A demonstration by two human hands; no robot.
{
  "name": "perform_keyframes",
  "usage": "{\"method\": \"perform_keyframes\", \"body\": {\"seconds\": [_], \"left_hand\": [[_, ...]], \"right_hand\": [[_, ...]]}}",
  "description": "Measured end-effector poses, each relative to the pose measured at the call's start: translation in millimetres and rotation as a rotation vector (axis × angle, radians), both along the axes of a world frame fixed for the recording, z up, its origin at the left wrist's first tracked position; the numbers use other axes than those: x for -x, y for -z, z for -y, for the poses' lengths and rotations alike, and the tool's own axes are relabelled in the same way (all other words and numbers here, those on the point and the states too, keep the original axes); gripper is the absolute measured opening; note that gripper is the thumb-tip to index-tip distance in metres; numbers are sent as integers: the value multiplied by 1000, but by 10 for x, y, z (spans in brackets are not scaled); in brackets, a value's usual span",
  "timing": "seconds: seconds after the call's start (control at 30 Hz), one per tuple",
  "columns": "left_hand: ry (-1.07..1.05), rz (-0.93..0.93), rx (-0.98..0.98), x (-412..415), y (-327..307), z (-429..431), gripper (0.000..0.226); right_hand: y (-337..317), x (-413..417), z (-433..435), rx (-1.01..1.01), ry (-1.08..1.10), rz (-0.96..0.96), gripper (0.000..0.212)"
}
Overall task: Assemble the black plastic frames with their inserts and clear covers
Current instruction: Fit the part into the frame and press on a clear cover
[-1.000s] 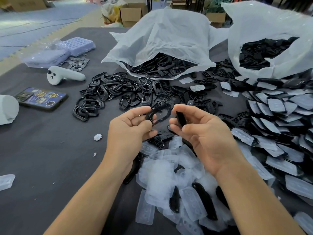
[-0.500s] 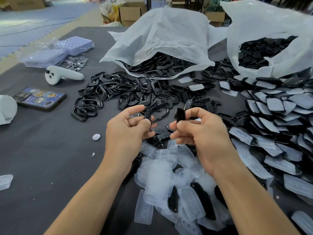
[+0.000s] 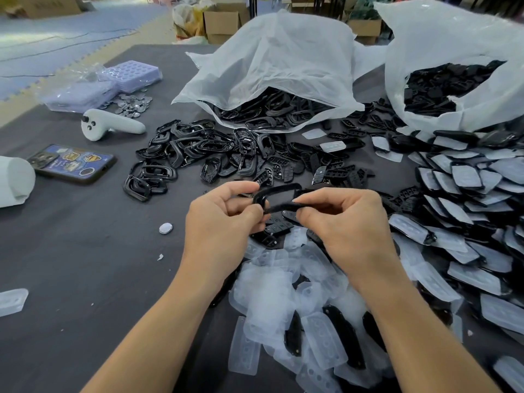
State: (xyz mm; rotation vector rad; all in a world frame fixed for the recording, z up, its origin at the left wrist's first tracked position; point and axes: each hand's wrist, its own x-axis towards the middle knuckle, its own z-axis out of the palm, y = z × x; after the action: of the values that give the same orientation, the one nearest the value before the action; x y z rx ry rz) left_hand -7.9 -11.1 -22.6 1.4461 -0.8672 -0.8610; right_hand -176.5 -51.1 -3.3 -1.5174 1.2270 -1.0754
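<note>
the left hand (image 3: 224, 211) pinches the left end of a black frame (image 3: 276, 198) between thumb and curled fingers. the right hand (image 3: 346, 222) pinches the frame's right end between thumb and forefinger. both hands grasp this one frame and hold nothing else that shows. the frame hangs above the counter (image 3: 85, 251), between the hands and touching both. its long axis runs left to right, from one hand to the other, and its open face tilts up towards the camera. blur hides whether an insert already sits in the opening. both wrists bend inward, with the forearms coming up from the lower corners and the backs of the hands facing the camera.

the step in hand looks like seating or checking an insert, with a cover to follow. the heap of clear covers (image 3: 272, 293) lies just below the hands on the person's side, about equally near to either hand. loose inserts (image 3: 334, 171) lie beyond the frame, and spare frames (image 3: 181, 148) lie further back to the left.
</note>
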Motion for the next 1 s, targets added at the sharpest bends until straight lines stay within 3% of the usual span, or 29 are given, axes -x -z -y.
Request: {"method": "perform_keyframes", "body": {"seconds": [0.1,0.27,0.43,0.63,0.77,0.83,0.9,1.0], "left_hand": [[25,101,-5,38,-4,-21,35],[60,103,-6,100,-77,-54,30],[120,64,-29,90,-98,-71,39],[133,30,-17,107,-131,-93,29],[45,-148,-19,102,-140,-71,36],[13,-260,-12,104,-157,-69,37],[-4,-336,2,109,-160,-70,38],[-11,-406,20,142,-154,-77,29]], "right_hand": [[19,-25,-29,94,17,-98,27],[13,-24,-56,208,48,-187,17],[23,-20,-61,198,22,-209,21],[26,-44,-75,216,21,-243,19],[58,-85,-91,191,163,-185,25],[54,-79,-75,32,64,-85,29],[43,-90,-65,-126,-104,107,20],[47,-123,-68,-126,-152,244,2]]}}
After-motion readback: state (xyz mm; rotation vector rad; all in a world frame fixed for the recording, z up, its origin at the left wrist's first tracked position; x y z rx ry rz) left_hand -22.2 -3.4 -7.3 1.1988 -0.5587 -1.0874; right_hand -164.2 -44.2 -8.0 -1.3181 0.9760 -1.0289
